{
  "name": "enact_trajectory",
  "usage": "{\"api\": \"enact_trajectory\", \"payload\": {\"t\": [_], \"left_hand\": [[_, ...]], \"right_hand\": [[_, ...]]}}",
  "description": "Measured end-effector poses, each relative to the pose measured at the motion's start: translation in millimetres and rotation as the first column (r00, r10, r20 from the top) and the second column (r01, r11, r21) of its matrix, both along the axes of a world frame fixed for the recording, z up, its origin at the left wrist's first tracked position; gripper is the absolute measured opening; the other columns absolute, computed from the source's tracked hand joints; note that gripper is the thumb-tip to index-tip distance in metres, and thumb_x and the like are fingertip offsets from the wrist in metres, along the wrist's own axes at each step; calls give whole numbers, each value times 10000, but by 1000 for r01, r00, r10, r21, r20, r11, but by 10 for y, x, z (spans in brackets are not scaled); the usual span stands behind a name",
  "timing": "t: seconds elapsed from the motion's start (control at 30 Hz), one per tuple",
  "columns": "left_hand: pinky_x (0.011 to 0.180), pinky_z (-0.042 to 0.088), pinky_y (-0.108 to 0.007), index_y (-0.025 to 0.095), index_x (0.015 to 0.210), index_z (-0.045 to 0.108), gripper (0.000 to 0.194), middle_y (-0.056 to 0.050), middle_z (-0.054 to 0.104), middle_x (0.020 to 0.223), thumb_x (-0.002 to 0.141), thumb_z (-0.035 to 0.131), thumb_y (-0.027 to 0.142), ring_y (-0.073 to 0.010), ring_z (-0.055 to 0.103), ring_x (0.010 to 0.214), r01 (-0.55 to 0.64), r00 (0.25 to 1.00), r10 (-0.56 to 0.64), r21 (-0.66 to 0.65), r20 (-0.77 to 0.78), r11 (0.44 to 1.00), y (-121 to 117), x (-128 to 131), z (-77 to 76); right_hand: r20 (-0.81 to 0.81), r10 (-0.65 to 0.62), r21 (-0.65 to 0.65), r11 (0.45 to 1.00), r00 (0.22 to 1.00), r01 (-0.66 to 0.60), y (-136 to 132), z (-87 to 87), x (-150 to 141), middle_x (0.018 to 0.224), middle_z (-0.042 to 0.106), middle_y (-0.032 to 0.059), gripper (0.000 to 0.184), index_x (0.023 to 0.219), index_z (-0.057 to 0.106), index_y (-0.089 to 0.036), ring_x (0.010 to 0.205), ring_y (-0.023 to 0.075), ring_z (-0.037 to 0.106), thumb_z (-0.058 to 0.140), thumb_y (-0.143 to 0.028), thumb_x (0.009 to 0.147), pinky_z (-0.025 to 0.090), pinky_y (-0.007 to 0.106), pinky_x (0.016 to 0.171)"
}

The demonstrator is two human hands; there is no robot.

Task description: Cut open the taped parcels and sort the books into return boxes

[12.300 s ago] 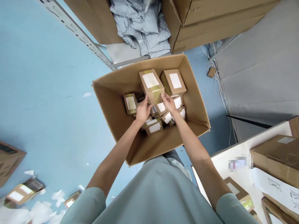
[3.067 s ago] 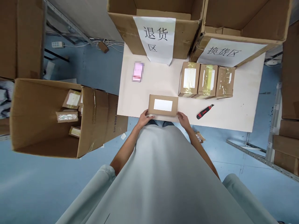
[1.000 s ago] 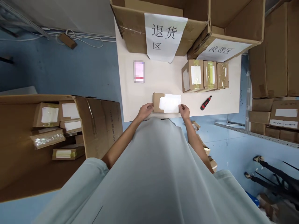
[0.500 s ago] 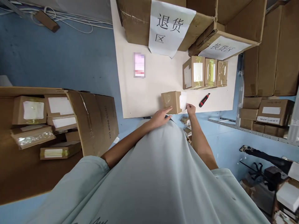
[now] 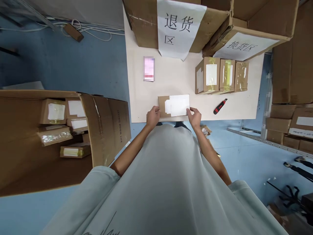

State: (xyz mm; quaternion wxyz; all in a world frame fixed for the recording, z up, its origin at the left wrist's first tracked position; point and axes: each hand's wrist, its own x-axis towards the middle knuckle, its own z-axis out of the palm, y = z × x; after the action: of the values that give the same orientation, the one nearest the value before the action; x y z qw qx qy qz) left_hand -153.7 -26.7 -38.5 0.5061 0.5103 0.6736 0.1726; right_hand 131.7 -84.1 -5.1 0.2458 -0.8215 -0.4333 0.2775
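So the labelled box (image 5: 162,106) is right at the near edge of the pale tabletop (image 5: 171,73), roughly in front of the person's belly; left hand (image 5: 153,117) has its fingers curled in and closed on the left end; right hand (image 5: 194,117) is pinching the right end, thumb over the edge of the white label (image 5: 180,105); can't tell if the box is lying flat or slightly lifted.

Rest of the surface: a pinkish pixelated item (image 5: 149,69) lies off to the left, too blurred to say what it is; three taped boxes (image 5: 227,76) stand in a row on the right, basically side by side; the red and black cutter (image 5: 220,106) lies at an angle just in front of them; at the back are two big open cartons (image 5: 144,32), each with a white paper sign (image 5: 181,31) with Chinese characters hanging on its front.

As for the room, the floor (image 5: 97,71) is blue; a deep carton (image 5: 107,130) is open left of the table with several small parcels (image 5: 56,111) inside; white cables (image 5: 105,32) run along the wall up there; stacked cartons (image 5: 281,125) fill the right side, and somebody's dark-clad legs (image 5: 302,171) poke in at lower right.
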Motion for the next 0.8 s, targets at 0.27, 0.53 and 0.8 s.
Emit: {"api": "enact_trajectory", "payload": {"t": [0.27, 0.53, 0.8], "left_hand": [[1163, 567, -438, 207, 1163, 742, 256, -131, 828, 1223, 971, 641, 343, -308, 757, 1241, -247, 964, 242, -34, -114, 968, -13, -154, -78], [1202, 568, -510, 169, 1296, 689, 357, -185, 789, 1313, 966, 637, 294, -328, 737, 1285, -301, 949, 292, -58, -121, 952, -60, 620, 144], [1454, 239, -538, 192, 1602, 504, 671, -223, 392, 1811, 983, 744, 289, -361, 287, 1754, -143, 975, 175, 223, -134, 964, 126, 2046, 421]], "right_hand": [[-152, 523, 131, 852, 839, -507, -59, 528, -239, 1497, 784, 63, 419, 1381, 839, -296, 1457, 341, 697, 638, -542, 1108, 498, 529, 1316], [-310, 430, 98, 902, 848, -421, -80, 114, 703, 1439, 818, 54, 466, 1406, 831, -303, 1395, 341, 749, 682, -555, 1044, 567, 535, 1254], [-203, 40, 98, 995, 978, -20, 177, -111, 2355, 1329, 787, 206, 620, 1340, 781, -183, 1110, 348, 797, 603, -691, 1031, 659, 558, 1057]]}}
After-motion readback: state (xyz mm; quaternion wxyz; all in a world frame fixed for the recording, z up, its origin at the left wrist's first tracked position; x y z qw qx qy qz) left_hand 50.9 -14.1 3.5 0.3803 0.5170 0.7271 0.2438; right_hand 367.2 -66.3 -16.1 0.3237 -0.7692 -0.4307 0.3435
